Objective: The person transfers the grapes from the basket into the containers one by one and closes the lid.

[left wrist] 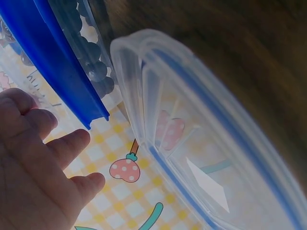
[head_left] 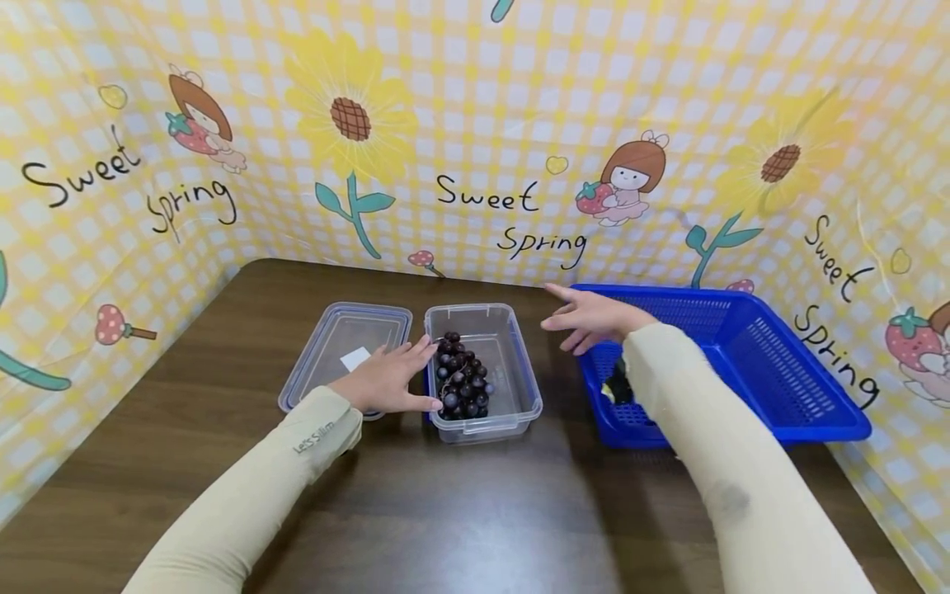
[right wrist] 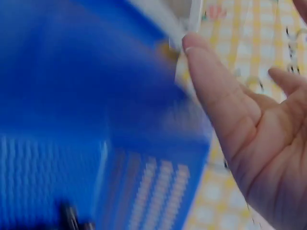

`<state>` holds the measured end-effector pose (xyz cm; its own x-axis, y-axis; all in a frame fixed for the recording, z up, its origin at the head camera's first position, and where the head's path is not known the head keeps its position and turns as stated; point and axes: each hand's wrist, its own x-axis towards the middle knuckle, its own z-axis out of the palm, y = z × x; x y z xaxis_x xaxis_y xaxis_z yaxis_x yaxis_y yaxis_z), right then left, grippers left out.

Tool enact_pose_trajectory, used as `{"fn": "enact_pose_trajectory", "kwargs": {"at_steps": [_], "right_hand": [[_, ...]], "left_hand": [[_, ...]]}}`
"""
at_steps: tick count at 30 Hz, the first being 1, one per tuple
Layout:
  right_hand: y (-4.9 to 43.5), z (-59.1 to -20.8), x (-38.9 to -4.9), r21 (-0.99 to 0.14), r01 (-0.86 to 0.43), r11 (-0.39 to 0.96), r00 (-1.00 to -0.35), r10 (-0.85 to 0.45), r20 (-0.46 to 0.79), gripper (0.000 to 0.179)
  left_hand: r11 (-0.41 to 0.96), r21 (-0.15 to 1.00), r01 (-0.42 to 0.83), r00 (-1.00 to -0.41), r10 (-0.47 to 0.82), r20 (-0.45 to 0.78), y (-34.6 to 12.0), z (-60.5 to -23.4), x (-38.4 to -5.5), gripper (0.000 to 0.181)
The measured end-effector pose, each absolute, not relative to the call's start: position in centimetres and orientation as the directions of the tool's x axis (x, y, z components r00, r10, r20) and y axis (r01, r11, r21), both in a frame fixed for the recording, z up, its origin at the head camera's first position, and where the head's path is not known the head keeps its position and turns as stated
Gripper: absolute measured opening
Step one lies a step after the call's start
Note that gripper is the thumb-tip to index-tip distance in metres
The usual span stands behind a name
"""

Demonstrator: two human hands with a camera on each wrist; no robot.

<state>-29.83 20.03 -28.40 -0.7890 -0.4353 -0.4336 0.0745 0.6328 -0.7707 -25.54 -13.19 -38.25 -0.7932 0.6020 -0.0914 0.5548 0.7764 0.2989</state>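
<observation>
A bunch of dark purple grapes [head_left: 462,375] lies along the left side of a clear plastic container [head_left: 508,367]. My left hand [head_left: 389,379], fingers spread, is at the container's left edge, its thumb tip by the grapes. The left wrist view shows this hand [left wrist: 38,163] beside a blue latch flap [left wrist: 57,72] on the container. My right hand [head_left: 594,318] is over the left rim of a blue basket [head_left: 839,421], fingers extended and holding nothing. In the right wrist view its thumb [right wrist: 216,91] overlaps the basket's edge.
The container's clear lid [head_left: 349,326], with a blue seal and white label, lies flat to the left, partly behind my left hand. Inside the basket, a dark item with a yellowish patch [head_left: 618,386] is partly hidden by my right sleeve. A patterned cloth wall [head_left: 475,140] surrounds the brown table.
</observation>
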Motion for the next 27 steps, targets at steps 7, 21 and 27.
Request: {"fn": "enact_pose_trajectory", "kwargs": {"at_steps": [7, 21, 27], "right_hand": [[25.5, -26.2, -29.6, -0.729, 0.068, 0.681, -0.793, -0.406, -0.453, 0.082], [33.4, -27.1, -27.6, -0.656, 0.189, 0.730, -0.699, -0.370, -0.612, 0.091], [35.1, -28.3, -27.0, -0.616, 0.226, 0.755, -0.682, -0.329, -0.654, 0.093]], "left_hand": [[0.776, 0.301, 0.554, -0.791, 0.604, -0.101, -13.4, -38.3, -25.5, 0.095], [0.777, 0.283, 0.562, -0.784, 0.609, -0.115, -13.5, -38.4, -25.5, 0.083], [0.774, 0.298, 0.559, -0.791, 0.606, -0.091, -13.5, -38.4, -25.4, 0.076]]}}
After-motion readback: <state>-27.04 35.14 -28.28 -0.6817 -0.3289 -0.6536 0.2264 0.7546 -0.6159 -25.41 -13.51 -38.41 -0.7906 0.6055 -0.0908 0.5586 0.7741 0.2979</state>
